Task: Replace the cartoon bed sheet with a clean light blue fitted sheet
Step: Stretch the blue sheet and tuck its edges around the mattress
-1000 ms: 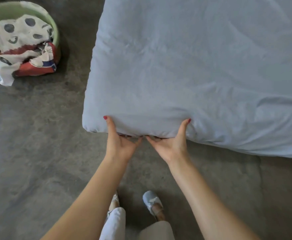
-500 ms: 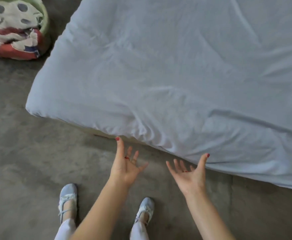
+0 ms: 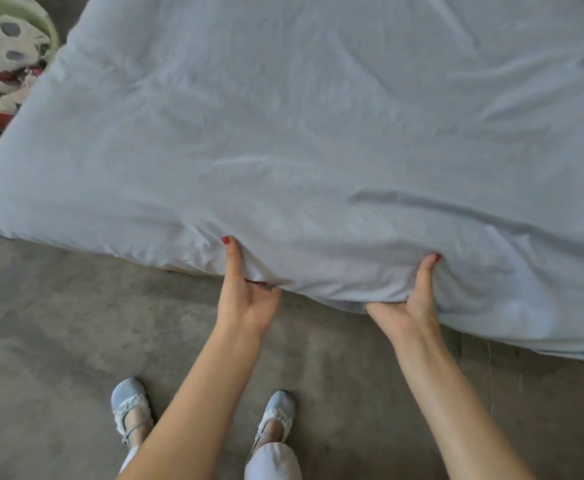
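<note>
Head view: I see my left hand point(image 3: 245, 299) and right hand point(image 3: 410, 306) gripping the soft, light (surely limp) pale blue fitted sheet point(image 3: 318, 150) at its hem, fingers tucked under.

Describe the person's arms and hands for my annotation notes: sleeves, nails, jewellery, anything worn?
Both forearms are bare, with no sleeves, watch or bracelets in view. The left hand and right hand have red-painted nails, plain on each thumb. No ring can be made out. Lower down are white trousers and light blue shoes.
</note>
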